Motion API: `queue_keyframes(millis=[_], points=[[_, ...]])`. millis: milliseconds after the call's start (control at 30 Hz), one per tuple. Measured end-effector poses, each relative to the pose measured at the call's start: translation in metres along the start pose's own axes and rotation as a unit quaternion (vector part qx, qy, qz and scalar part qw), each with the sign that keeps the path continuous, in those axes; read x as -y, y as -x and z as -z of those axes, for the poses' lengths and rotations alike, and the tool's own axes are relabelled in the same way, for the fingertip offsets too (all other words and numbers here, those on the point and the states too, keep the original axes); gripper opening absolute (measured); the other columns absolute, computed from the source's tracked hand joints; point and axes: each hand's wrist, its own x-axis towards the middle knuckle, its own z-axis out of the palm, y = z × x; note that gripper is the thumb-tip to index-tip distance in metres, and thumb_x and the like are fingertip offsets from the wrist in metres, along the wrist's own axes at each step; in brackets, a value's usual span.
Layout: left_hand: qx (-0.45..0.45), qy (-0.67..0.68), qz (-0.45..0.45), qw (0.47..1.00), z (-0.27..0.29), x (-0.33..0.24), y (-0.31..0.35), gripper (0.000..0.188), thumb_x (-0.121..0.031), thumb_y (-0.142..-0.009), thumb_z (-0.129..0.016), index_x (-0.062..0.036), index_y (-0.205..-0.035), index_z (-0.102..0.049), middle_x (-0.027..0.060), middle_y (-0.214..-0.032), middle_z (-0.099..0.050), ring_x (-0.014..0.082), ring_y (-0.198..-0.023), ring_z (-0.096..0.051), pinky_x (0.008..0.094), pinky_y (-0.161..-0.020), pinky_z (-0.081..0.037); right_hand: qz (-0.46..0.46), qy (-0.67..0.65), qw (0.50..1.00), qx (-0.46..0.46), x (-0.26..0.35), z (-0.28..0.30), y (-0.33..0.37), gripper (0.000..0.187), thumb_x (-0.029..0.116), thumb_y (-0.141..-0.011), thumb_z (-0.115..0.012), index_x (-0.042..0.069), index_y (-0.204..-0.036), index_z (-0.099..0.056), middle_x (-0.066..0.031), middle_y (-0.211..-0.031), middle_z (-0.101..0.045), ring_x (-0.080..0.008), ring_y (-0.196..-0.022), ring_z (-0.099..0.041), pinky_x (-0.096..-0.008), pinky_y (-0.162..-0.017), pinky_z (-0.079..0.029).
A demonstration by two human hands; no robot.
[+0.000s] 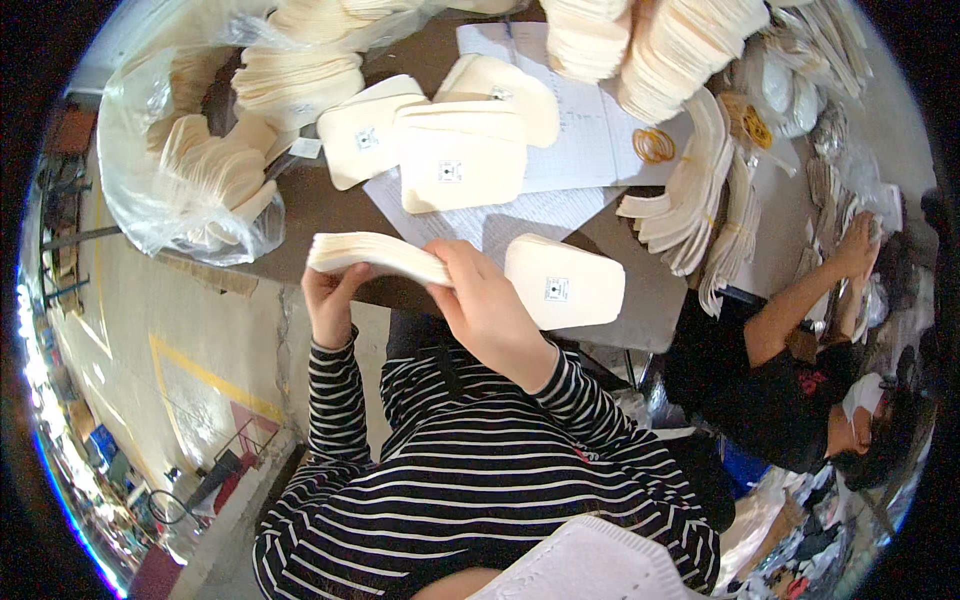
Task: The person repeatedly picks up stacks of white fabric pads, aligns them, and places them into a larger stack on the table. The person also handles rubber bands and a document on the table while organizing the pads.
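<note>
My left hand [332, 302] and my right hand [492, 318] hold a stack of cream pads [378, 250] between them, above the table's near edge. The stack is edge-on and bowed, its layers showing. My left fingers and thumb grip its left end; my right hand is closed round the other end. Just right of my right hand lies another cream pad stack [590, 285] with rounded corners and a small dark printed square on top. Beyond my hands are more cream pads [465, 185], overlapping in loose piles, some with the same printed square.
A clear plastic bag [135, 190] full of cream pads stands at the left. White papers [580, 160] lie under the middle piles. Yellow rubber bands [653, 146] and bundled curved strips [700, 190] are to the right. A co-worker [790, 370] handles strips at far right.
</note>
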Motion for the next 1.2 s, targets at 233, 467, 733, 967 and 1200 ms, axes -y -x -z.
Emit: queue_keyframes(millis=[233,467,733,967,1200], points=[[0.197,0.059,0.126,0.97,-0.095,-0.05,0.04,0.059,-0.016,-0.102,-0.054,0.0006,-0.153,-0.03,0.0108,-0.146,-0.046,0.0198,-0.134,-0.043,0.0354,-0.114,-0.032,-0.148,-0.081,0.967,-0.189,0.003,0.085,0.063,0.049,0.007,-0.096,-0.063,-0.003,-0.142,-0.048,-0.0181,-0.129,-0.062,-0.0193,-0.11,-0.062,-0.03,-0.093,-0.049],[0.216,-0.176,0.139,0.95,-0.145,-0.025,0.031,0.055,-0.025,-0.09,-0.074,0.0021,-0.133,-0.052,0.016,-0.117,-0.062,0.0161,-0.103,-0.062,0.0297,-0.078,-0.053,-0.221,0.108,0.948,-0.2,-0.042,0.113,0.101,0.042,0.01,-0.093,-0.068,-0.003,-0.131,-0.058,-0.0164,-0.115,-0.065,-0.0261,-0.1,-0.065,-0.0327,-0.088,-0.05],[0.219,-0.299,0.002,0.929,-0.142,-0.014,0.022,0.077,-0.03,-0.081,-0.078,0.0064,-0.14,-0.044,0.0216,-0.12,-0.057,0.0308,-0.103,-0.061,0.0374,-0.083,-0.053,-0.258,0.107,0.941,-0.19,-0.063,0.109,0.111,0.07,0.025,-0.089,-0.074,-0.009,-0.141,-0.041,-0.0257,-0.132,-0.049,-0.0405,-0.124,-0.049,-0.0439,-0.106,-0.041],[0.355,-0.359,0.017,0.863,-0.148,-0.013,-0.001,0.074,-0.035,-0.074,-0.077,0.0071,-0.13,-0.051,0.0249,-0.123,-0.057,0.0368,-0.115,-0.056,0.045,-0.102,-0.044,-0.224,0.136,0.96,-0.096,-0.065,0.122,0.112,0.086,0.033,-0.08,-0.082,-0.009,-0.142,-0.04,-0.0266,-0.13,-0.047,-0.0402,-0.124,-0.048,-0.0437,-0.107,-0.04],[0.3,-0.086,0.033,0.949,-0.154,-0.004,0.024,0.069,-0.018,-0.072,-0.084,-0.0004,-0.127,-0.045,0.0149,-0.118,-0.057,0.0246,-0.104,-0.058,0.036,-0.093,-0.048,-0.136,0.088,0.983,-0.085,-0.064,0.122,0.115,0.072,0.018,-0.069,-0.089,0.0,-0.125,-0.047,-0.0225,-0.128,-0.047,-0.0373,-0.12,-0.049,-0.0429,-0.102,-0.043]])
